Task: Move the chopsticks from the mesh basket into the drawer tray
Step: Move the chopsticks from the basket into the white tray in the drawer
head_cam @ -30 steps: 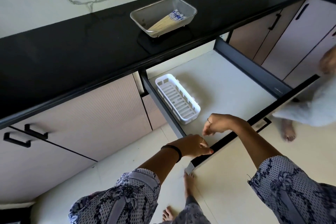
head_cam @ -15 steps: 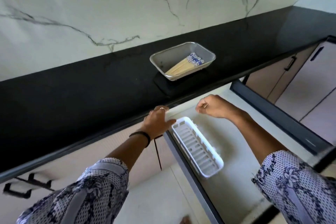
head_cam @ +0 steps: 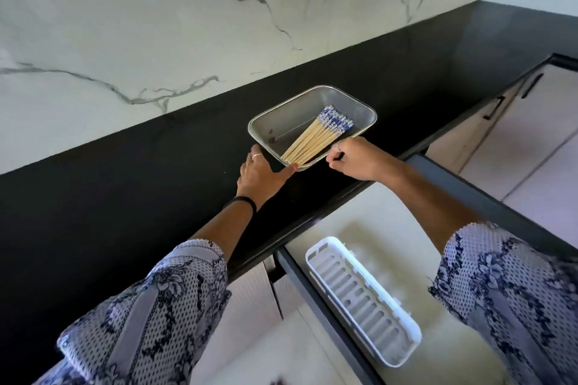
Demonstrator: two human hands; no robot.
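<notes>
A metal mesh basket [head_cam: 283,117] stands on the black counter. Inside it lies a bundle of wooden chopsticks [head_cam: 316,137] with blue-and-white patterned tops, fanned toward the near corner. My left hand [head_cam: 261,172] rests flat on the counter, fingers apart, thumb touching the basket's near left rim. My right hand [head_cam: 353,156] is at the near right rim, fingers curled; nothing is visible in it. A white slotted plastic tray [head_cam: 362,300] lies empty in the open drawer [head_cam: 391,228] below the counter edge.
The black counter [head_cam: 125,191] runs along a white marble wall [head_cam: 187,25]. The drawer's dark side rail [head_cam: 488,203] projects on the right. Closed cabinet doors with black handles [head_cam: 494,108] sit at the far right.
Both hands rose from the drawer front to the counter and reached the basket. The view tilted up and moved closer to the counter.
</notes>
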